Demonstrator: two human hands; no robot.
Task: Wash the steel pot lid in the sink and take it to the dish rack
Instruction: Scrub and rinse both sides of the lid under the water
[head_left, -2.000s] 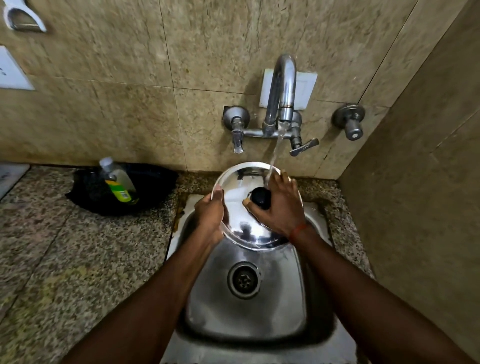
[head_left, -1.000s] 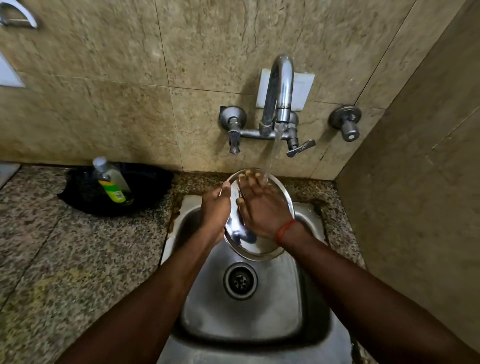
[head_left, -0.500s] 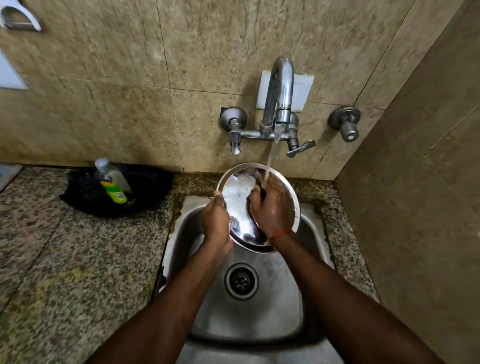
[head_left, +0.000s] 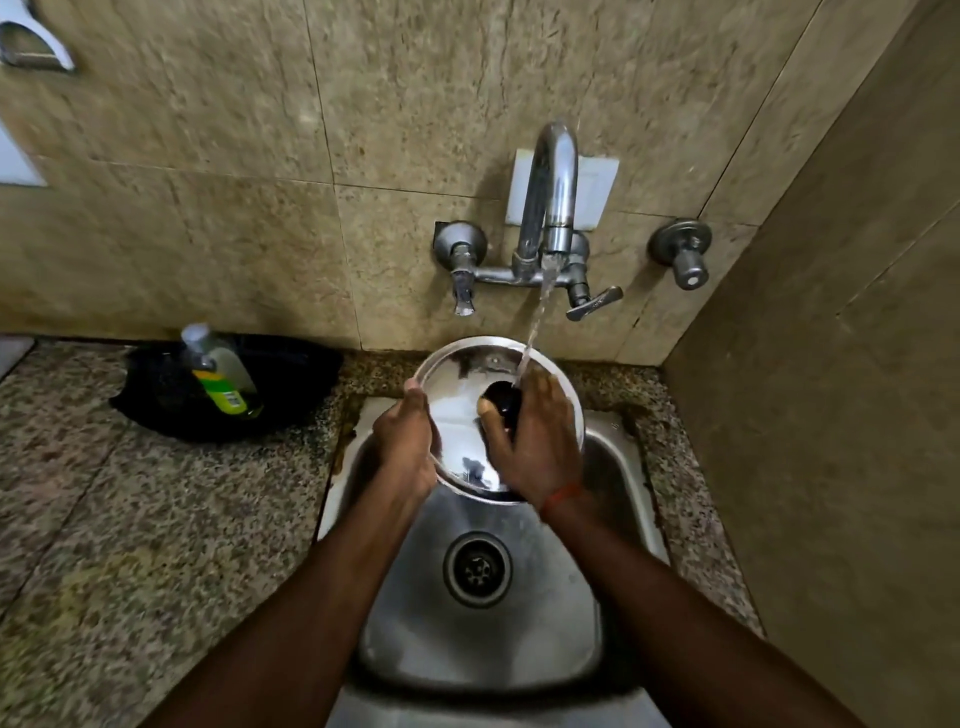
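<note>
1. The steel pot lid (head_left: 460, 371) is tilting over the sink (head_left: 488, 654), catching water running from the tap (head_left: 550, 176).
2. The left grip (head_left: 408, 439) is pinching the lid's left rim.
3. The right grip (head_left: 540, 441) is curling around the lid's black knob (head_left: 503, 402).

both bare forearms reach forward from the lower corners and converge. the left hand (head_left: 408, 441) grips the lid (head_left: 457, 374) by its left rim, with the thumb lying up along the near face and the fingers hidden behind it. the right hand (head_left: 543, 441) sits just to the right of the left one, not touching it. it is curled over the black knob (head_left: 503, 402), thumb tip pressed on the knob's left side and the back of the hand up. an orange band (head_left: 561, 496) circles the right wrist.
</note>
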